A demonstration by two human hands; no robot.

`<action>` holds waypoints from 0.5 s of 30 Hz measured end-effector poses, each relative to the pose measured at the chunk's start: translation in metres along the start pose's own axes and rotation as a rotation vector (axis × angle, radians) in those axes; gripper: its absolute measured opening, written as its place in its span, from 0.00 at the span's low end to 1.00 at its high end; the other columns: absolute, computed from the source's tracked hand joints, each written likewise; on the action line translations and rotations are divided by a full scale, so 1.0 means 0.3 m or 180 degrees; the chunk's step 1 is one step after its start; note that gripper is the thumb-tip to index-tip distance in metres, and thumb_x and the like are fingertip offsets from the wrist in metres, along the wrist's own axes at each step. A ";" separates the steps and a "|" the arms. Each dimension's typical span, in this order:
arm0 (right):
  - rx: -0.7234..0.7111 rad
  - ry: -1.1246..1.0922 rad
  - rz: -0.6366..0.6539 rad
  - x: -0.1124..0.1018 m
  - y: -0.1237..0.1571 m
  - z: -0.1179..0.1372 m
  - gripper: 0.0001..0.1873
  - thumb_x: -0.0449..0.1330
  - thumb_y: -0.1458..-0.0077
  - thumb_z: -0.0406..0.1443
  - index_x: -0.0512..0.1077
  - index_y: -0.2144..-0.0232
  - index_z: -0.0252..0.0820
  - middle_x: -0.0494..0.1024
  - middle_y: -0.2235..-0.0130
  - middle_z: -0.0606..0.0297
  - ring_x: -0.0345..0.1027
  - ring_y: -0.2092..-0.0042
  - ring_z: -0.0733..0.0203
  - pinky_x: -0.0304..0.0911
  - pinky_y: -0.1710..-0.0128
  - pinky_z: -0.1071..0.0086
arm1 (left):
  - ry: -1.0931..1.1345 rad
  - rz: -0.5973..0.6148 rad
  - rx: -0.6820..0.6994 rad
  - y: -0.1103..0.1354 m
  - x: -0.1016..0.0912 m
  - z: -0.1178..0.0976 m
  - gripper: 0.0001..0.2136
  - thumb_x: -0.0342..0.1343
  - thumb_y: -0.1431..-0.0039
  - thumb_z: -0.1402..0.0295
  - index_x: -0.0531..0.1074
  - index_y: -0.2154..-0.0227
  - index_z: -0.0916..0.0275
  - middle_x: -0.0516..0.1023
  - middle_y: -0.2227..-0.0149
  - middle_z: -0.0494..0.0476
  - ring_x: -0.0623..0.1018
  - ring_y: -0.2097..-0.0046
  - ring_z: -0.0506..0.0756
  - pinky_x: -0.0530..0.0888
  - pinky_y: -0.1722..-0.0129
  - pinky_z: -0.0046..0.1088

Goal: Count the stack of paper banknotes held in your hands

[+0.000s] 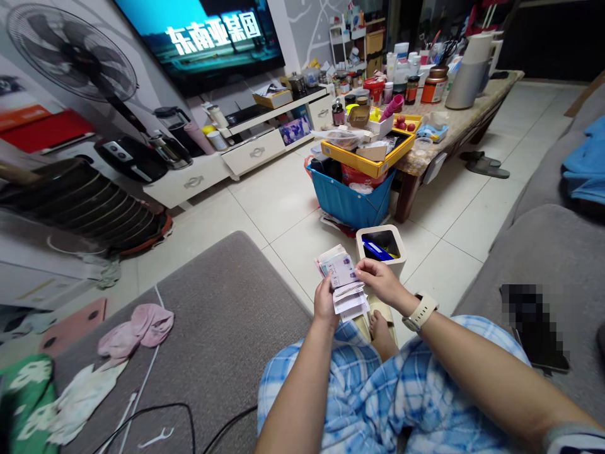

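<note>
My left hand (325,301) is closed around a small stack of paper slips and cards (343,284), held above my knees. My right hand (382,280), with a pale watch on the wrist, pinches the top purple-printed slip of that stack at its right edge. Both forearms reach out over my blue plaid shorts (378,391). Just beyond the hands stands a small white bin (399,238) on the tiled floor, with blue and dark items inside. One bare foot shows under the stack.
A grey sofa (222,328) carries pink and white cloths and cables at the left. A blue basket (352,198) sits under a yellow tray (366,165) beside a cluttered table (454,126). A TV, a fan and a dark phone (534,328) are around.
</note>
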State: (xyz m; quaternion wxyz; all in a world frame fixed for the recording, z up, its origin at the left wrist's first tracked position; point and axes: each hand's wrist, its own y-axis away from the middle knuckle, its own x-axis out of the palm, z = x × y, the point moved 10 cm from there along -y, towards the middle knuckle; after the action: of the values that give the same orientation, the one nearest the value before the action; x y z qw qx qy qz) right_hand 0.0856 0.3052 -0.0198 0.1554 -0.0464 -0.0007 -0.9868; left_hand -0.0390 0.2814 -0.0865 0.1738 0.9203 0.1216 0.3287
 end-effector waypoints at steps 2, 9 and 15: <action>-0.0013 0.0005 0.0012 0.001 0.000 0.002 0.12 0.58 0.49 0.43 0.66 0.74 0.40 0.65 0.75 0.69 0.57 0.72 0.66 0.52 0.71 0.72 | -0.0009 -0.0004 0.0001 -0.002 -0.004 0.001 0.17 0.60 0.54 0.59 0.75 0.65 0.69 0.80 0.65 0.62 0.79 0.61 0.60 0.71 0.56 0.36; 0.0010 -0.0027 0.0017 0.004 0.000 0.002 0.12 0.59 0.49 0.43 0.66 0.74 0.40 0.65 0.75 0.69 0.56 0.73 0.66 0.52 0.72 0.72 | 0.0015 -0.0023 0.0015 -0.001 -0.005 0.000 0.18 0.60 0.54 0.59 0.75 0.65 0.69 0.80 0.64 0.62 0.79 0.60 0.60 0.71 0.55 0.35; -0.0010 -0.0020 0.0024 0.005 0.003 0.011 0.12 0.59 0.49 0.43 0.66 0.74 0.40 0.64 0.76 0.70 0.55 0.74 0.67 0.51 0.73 0.72 | 0.0041 -0.0020 0.0017 -0.004 -0.009 0.003 0.18 0.60 0.53 0.59 0.75 0.65 0.69 0.80 0.65 0.62 0.79 0.61 0.60 0.71 0.56 0.35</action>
State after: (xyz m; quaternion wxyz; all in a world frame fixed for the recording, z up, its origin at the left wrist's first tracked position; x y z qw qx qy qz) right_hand 0.0847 0.3039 -0.0164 0.1591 -0.0498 0.0005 -0.9860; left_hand -0.0407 0.2814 -0.0893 0.1716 0.9182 0.1265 0.3338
